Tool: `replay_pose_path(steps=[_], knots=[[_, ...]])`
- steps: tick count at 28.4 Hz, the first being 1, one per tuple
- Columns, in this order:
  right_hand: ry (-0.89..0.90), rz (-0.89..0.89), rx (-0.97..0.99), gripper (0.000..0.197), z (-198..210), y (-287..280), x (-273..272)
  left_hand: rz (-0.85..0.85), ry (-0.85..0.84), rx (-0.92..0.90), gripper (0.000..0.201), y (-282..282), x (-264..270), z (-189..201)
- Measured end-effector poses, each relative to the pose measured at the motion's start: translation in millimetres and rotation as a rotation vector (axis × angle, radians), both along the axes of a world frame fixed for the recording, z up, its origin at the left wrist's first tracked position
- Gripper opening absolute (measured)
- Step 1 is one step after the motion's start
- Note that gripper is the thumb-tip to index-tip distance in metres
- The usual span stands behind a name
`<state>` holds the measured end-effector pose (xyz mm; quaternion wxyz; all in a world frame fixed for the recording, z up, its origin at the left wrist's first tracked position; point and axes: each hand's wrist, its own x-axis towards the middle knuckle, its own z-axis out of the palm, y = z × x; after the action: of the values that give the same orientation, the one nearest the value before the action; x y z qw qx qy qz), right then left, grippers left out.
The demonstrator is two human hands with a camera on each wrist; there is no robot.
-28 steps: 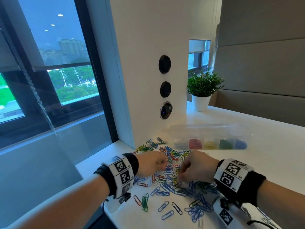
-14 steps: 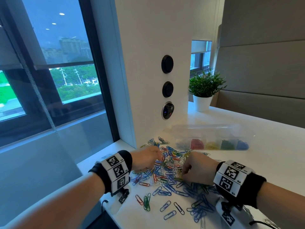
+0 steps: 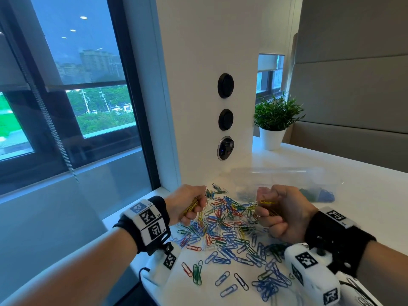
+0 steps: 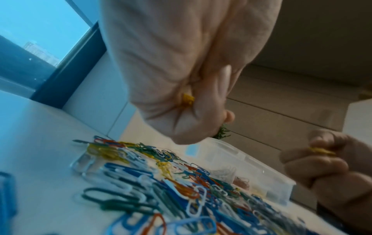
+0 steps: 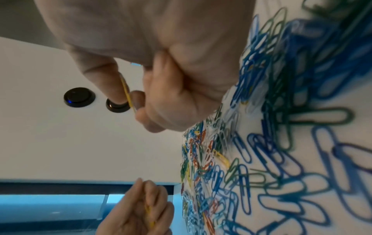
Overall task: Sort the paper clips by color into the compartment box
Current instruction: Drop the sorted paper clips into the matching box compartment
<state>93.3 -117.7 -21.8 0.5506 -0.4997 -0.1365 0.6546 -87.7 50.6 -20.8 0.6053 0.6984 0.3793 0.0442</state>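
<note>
Both raised over the mixed paper clip pile (image 3: 229, 230): left hand (image 3: 187, 204) and right hand (image 3: 284, 214) each fisted, pinching yellow paper clips (image 3: 268, 202); no legible writing.

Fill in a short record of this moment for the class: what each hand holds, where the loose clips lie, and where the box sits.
left hand: grips yellow clips, raised over pile
right hand: pinches yellow clips
loose clips: mixed colours, scattered on white table
compartment box: clear, beyond pile, partly hidden by right hand
plant: potted, behind box
</note>
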Motion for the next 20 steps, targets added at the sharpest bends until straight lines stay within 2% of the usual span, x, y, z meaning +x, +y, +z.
replay_pose_path(steps=[3, 6, 8, 12, 15, 20], knots=[[-0.021, -0.018, 0.016, 0.016, 0, 2, -3, -0.079, 0.127, 0.227, 0.031, -6, 8, -2], [-0.016, -0.084, 0.058, 0.003, 1, 0, -3, -0.344, 0.21, 0.591, 0.029, -14, 21, -7], [-0.083, -0.116, 0.04, 0.005, 2, -3, 0, -0.479, 0.201, 0.739, 0.024, -24, 29, -8], [-0.417, -0.136, -0.113, 0.014, -7, -3, 14, -0.701, 0.229, 0.911, 0.024, -38, 46, -10], [-0.617, -0.122, -0.174, 0.016, -14, -1, 19, -0.786, 0.286, 0.993, 0.027, -42, 52, -13], [-0.58, -0.126, -0.177, 0.018, -20, 2, 28, -0.775, 0.284, 1.005, 0.017, -44, 53, -12]])
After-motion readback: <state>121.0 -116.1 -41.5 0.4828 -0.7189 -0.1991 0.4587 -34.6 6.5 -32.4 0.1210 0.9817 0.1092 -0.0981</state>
